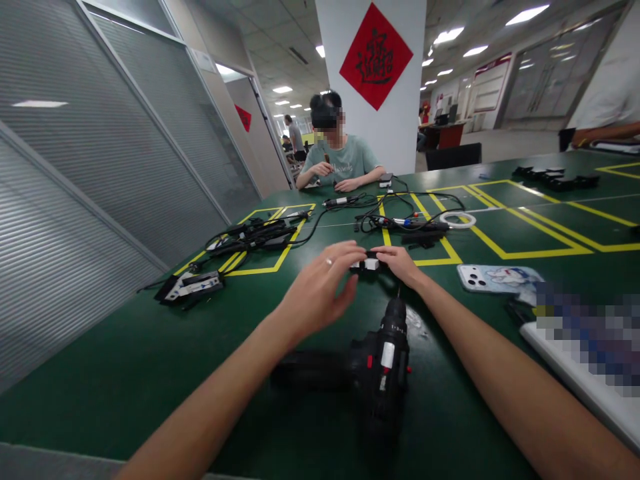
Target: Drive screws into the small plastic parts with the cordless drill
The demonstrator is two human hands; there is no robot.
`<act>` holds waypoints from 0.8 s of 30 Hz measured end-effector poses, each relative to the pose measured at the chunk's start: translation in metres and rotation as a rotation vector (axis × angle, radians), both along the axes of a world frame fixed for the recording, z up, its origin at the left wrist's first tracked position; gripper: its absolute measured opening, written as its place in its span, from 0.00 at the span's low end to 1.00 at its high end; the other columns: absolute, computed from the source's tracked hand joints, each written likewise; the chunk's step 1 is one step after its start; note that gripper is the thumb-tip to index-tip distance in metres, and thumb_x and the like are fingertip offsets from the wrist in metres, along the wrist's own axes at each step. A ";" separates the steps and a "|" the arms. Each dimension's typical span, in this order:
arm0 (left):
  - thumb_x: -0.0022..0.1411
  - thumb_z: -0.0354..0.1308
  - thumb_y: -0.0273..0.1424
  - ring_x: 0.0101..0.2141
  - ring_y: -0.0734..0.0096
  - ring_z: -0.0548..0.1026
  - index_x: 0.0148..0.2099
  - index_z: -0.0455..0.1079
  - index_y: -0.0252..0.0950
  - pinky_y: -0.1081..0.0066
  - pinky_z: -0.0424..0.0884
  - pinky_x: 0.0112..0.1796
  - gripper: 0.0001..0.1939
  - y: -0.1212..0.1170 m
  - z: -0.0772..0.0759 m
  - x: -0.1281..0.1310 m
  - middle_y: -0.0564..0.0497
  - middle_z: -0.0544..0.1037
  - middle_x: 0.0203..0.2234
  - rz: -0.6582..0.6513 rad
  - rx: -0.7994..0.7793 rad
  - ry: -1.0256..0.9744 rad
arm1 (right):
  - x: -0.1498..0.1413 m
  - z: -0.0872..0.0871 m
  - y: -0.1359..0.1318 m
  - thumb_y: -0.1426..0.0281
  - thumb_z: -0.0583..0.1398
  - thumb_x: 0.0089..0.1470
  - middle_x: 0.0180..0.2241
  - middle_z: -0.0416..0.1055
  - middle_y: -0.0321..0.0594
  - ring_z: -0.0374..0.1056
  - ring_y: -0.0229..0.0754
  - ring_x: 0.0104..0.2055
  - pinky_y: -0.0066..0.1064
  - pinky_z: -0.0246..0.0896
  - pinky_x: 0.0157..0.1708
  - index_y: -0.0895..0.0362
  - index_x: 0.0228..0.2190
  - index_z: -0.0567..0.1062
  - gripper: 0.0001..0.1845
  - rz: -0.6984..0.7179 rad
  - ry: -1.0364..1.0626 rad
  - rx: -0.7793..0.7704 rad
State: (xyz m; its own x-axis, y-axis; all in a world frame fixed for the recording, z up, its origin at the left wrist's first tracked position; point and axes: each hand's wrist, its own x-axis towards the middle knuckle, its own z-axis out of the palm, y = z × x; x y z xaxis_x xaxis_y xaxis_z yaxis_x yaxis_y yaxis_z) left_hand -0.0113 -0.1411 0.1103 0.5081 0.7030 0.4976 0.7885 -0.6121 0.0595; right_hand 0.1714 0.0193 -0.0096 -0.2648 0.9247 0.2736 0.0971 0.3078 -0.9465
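Note:
A small black-and-white part (371, 265) lies on the green table between my two hands. My left hand (320, 283), with a ring on one finger, reaches over its left side; the fingers are stretched out with the tips at its top edge, and the thumb hangs apart below. At its right end, my right hand (399, 264) has its fingertips closed on the black edge; the thumb is mostly hidden. Nearer to me, between my forearms, a black cordless drill (387, 360) rests on its side, its bit pointing away toward the right hand.
Tangled black cables and tools (260, 233) lie at left, near a black-and-white device (195, 285). More cabled tools (400, 223) and a white ring (457, 220) sit beyond my hands. A phone (493, 279) lies at right. Across the table (125, 373), a person (343, 157) handles something small.

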 end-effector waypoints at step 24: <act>0.59 0.53 0.33 0.46 0.61 0.68 0.54 0.61 0.38 0.62 0.68 0.46 0.21 0.097 -0.095 -0.013 0.44 0.70 0.46 0.078 0.058 0.018 | -0.001 0.005 0.002 0.74 0.58 0.47 0.33 0.77 0.43 0.71 0.39 0.34 0.31 0.64 0.39 0.61 0.37 0.77 0.14 -0.017 -0.068 0.027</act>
State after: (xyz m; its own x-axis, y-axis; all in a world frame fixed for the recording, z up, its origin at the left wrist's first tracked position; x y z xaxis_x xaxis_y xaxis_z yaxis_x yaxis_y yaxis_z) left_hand -0.0245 -0.0446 0.0150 0.4620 0.7113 0.5297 0.8347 -0.5505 0.0112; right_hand 0.1707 0.0214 -0.0044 -0.2677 0.9217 0.2806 0.1666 0.3312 -0.9287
